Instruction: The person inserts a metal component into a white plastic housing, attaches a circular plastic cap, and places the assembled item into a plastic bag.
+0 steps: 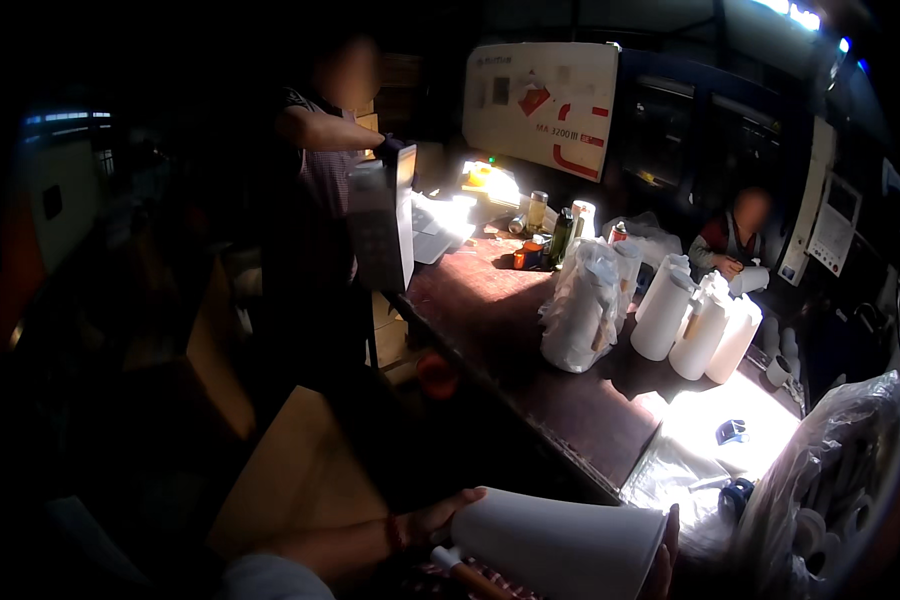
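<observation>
a: where is the white tapered vessel (560, 540) now?
b: it is in the two hands, near the lower edge of the view, lying on its side, with the wider end toward the right.
a: how do the hands stand?
b: the left hand (438, 518) is closed on the narrower end, its thumb at the upper edge. the right hand (664, 555) touches the wide end; it is in shadow and partly hidden, so i cannot tell how far its fingers are closed.
a: what is just beside the vessel?
b: a brown handle (478, 580) with a white end, below it. the vessel's visible side is plain white.
a: and farther?
b: on the dark red table (490, 300) stand several white vessels (660, 315) of similar shape, and near them one wrapped in a clear plastic bag (575, 320). a small blue object (732, 431) lies in the bright light, and a large clear bag (820, 490) is at the right.
a: is there some writing?
b: yes, behind the table a pale machine panel (540, 110) carries a line of dark letters and digits, with red printed shapes. a co-worker at the left holds a pale box (382, 225); its side is too dim to read. another co-worker sits at the right, near a control panel (835, 222) with a dark screen.
</observation>
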Action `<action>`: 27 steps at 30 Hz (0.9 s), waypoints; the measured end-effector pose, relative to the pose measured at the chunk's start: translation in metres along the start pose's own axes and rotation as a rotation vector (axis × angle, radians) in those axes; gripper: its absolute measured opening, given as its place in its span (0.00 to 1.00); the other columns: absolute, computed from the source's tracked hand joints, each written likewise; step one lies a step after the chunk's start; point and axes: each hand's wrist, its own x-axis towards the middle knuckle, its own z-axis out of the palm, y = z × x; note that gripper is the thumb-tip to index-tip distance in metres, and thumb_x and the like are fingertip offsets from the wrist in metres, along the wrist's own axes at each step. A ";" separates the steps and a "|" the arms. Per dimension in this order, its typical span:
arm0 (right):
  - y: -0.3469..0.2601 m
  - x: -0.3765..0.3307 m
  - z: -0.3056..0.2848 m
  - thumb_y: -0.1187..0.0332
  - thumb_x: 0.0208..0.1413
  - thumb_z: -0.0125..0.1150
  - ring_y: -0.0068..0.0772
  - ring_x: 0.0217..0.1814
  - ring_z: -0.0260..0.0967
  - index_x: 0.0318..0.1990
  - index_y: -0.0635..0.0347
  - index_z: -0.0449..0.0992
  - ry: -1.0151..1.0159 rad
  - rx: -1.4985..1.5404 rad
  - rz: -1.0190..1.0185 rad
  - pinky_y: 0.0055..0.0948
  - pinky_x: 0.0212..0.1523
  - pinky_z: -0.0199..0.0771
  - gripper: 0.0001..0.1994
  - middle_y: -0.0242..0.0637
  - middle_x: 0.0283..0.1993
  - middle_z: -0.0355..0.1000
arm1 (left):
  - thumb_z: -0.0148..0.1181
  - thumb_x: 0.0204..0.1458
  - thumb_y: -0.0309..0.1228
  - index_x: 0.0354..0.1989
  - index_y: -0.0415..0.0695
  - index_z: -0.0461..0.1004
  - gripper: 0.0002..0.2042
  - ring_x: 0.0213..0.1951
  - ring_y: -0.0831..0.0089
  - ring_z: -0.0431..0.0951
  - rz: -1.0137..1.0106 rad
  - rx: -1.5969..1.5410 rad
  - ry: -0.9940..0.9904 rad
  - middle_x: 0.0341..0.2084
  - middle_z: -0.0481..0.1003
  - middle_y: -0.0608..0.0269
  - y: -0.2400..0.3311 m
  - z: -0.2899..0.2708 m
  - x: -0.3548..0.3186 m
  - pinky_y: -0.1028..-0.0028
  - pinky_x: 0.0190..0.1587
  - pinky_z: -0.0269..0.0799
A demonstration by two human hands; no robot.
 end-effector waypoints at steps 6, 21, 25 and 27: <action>0.039 -0.035 0.048 0.37 0.47 0.54 0.60 0.68 0.51 0.70 0.63 0.44 0.633 0.975 0.851 0.54 0.65 0.50 0.51 0.58 0.66 0.53 | 0.67 0.47 0.40 0.66 0.40 0.47 0.42 0.60 0.54 0.61 1.182 1.547 -0.058 0.62 0.54 0.47 0.036 0.073 -0.023 0.59 0.60 0.63; -0.027 0.000 0.004 0.38 0.49 0.52 0.65 0.66 0.55 0.66 0.63 0.55 0.179 -0.099 -0.056 0.57 0.66 0.47 0.44 0.64 0.63 0.56 | 0.39 0.61 0.51 0.59 0.40 0.60 0.28 0.49 0.69 0.72 0.138 -0.054 -0.043 0.49 0.69 0.56 0.002 0.005 0.018 0.67 0.52 0.70; 0.005 -0.035 0.041 0.38 0.48 0.53 0.59 0.66 0.56 0.64 0.66 0.58 0.652 0.750 0.744 0.54 0.66 0.51 0.44 0.63 0.63 0.58 | 0.47 0.58 0.49 0.64 0.39 0.54 0.32 0.56 0.62 0.68 0.764 0.522 -0.044 0.57 0.62 0.49 0.010 0.043 -0.005 0.63 0.55 0.67; 0.038 -0.056 0.047 0.39 0.47 0.54 0.57 0.66 0.56 0.63 0.68 0.58 0.783 0.952 0.837 0.54 0.65 0.52 0.44 0.62 0.63 0.58 | 0.50 0.56 0.50 0.66 0.39 0.51 0.35 0.58 0.60 0.65 1.108 0.878 -0.102 0.60 0.59 0.47 0.029 0.064 -0.010 0.62 0.58 0.64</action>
